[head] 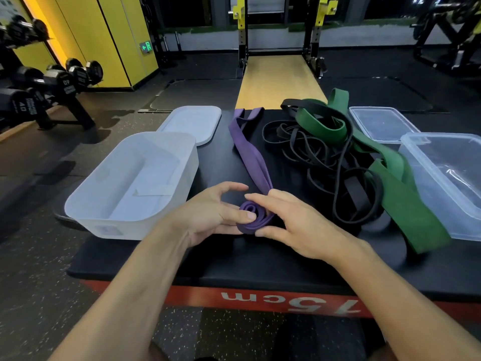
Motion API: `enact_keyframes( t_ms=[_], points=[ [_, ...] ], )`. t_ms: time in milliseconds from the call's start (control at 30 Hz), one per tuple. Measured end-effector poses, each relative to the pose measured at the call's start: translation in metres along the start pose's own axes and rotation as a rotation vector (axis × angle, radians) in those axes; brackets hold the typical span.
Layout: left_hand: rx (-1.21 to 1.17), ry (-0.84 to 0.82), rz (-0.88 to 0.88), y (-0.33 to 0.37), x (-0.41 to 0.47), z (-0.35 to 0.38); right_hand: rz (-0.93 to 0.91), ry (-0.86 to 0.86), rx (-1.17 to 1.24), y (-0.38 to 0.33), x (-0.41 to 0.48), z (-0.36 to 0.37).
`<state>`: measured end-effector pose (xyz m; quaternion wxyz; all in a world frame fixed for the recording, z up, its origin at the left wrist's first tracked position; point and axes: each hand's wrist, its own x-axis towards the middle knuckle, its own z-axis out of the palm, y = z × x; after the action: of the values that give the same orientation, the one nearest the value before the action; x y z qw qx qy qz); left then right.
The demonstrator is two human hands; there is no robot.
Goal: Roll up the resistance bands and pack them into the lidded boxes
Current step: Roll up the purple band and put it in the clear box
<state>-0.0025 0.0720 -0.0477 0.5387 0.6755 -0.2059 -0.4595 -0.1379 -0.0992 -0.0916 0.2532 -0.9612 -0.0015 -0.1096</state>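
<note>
A black-topped surface (260, 261) with a red front edge printed "75cm" stands on the speckled rubber floor (39, 282) of a gym. A rack of black dumbbells (57, 82) lines the left side before yellow wall panels (104, 40), and a black-and-yellow squat rack (242, 35) frames a pale wooden lifting platform (278, 82) straight ahead.

On the left part of the surface sits an open white plastic box (104, 225), with its white rounded lid (192, 123) lying flat just behind it. At the right edge is a clear plastic box (416, 162), its clear lid (382, 123) behind it. Between them lie a tangle of thin black rubber bands (312, 157) and a wide green rubber band (406, 204) draped over it.

The purple flat rubber resistance band (250, 157) runs from the far edge towards the person, its near end wound into a small coil. The left hand (208, 217) and right hand (294, 222) meet at this coil. The left thumb presses its side and the right forefinger and thumb pinch it from above and below, just right of the white box.
</note>
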Motion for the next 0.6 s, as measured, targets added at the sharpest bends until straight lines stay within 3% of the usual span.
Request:
enact_keyframes(
  t_ms=[200, 333, 367, 600],
  points=[
    [0.100, -0.014, 0.061, 0.002, -0.002, 0.003, -0.032, 0.053, -0.052, -0.002, 0.006, -0.013],
    [0.589, 0.454, 0.367, -0.026, -0.008, 0.010, 0.020, 0.081, -0.100, 0.000, 0.005, -0.015],
    [0.605, 0.522, 0.396, -0.030, -0.012, 0.014, 0.046, 0.091, -0.097, 0.000, 0.003, -0.015],
    [0.584, 0.514, 0.399, -0.037, -0.009, 0.030, 0.061, 0.142, -0.151, -0.002, -0.002, -0.014]
  ],
)
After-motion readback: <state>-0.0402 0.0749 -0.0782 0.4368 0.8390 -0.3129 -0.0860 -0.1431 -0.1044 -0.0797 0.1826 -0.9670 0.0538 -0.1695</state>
